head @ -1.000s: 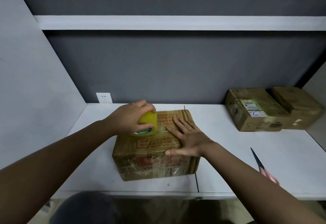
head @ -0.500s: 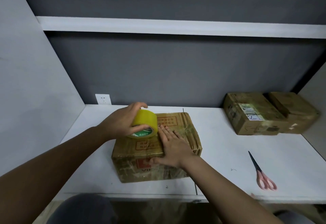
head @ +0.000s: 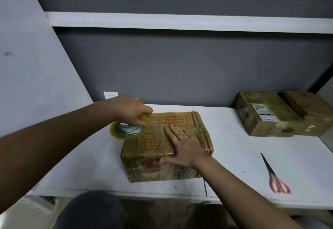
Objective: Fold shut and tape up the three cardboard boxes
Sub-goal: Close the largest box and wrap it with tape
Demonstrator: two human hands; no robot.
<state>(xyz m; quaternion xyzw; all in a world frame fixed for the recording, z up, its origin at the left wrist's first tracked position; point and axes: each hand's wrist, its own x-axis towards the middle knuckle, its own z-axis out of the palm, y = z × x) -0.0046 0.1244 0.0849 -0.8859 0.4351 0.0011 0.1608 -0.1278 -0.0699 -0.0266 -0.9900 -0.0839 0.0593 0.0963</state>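
We stand at a white shelf (head: 72,171) with a cardboard box (head: 162,156) in front of us, its flaps already folded down, and we judge the step in hand to be the taping of its top seam. Our left hand (head: 128,110) grips a roll of yellow tape (head: 129,129), fingers and thumb curled round its rim, and holds it at the box's left edge, just above the shelf. Our right hand (head: 182,147) lies flat on the lid with straight fingers spread toward the seam and the thumb hooked over the front edge, holding nothing, only pressing the flaps down. A glossy film shows across the lid near the fingertips; whether a fresh strip runs from it to the roll we cannot tell. Two more boxes (head: 264,115) sit side by side, well apart at the far right of the shelf, both shut; whether they are fully taped we cannot judge from here. A pair of scissors (head: 273,176) lies on the shelf to the right of our right arm. The next move, as we read it, calls for carrying the roll down over the left side, keeping the flaps pinned, then reaching for the scissors to cut the strip
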